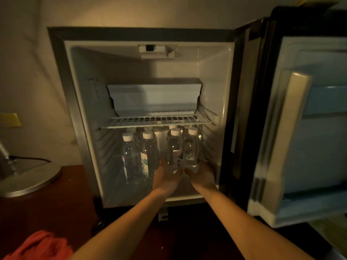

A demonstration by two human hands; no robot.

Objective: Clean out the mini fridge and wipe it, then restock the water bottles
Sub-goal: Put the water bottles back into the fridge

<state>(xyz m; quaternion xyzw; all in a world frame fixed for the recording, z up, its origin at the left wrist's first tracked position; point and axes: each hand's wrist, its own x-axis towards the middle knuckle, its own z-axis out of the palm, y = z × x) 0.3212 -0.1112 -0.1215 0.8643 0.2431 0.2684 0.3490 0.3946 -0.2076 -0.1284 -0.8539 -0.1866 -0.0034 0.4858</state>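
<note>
The mini fridge [78,113] stands open in front of me, its door [300,139] swung out to the right. Several clear water bottles with white caps stand on the fridge floor under the wire shelf [155,121]. My left hand [166,177] grips the base of one bottle [174,147] at the front right. My right hand [201,177] grips the base of the bottle [192,147] beside it. Two more bottles [139,154] stand at the front left, with others behind them.
A white freezer tray [154,98] sits above the wire shelf. A round metal lamp base [32,181] with a cable rests on the dark wooden surface at the left. A red cloth [39,246] lies at the bottom left.
</note>
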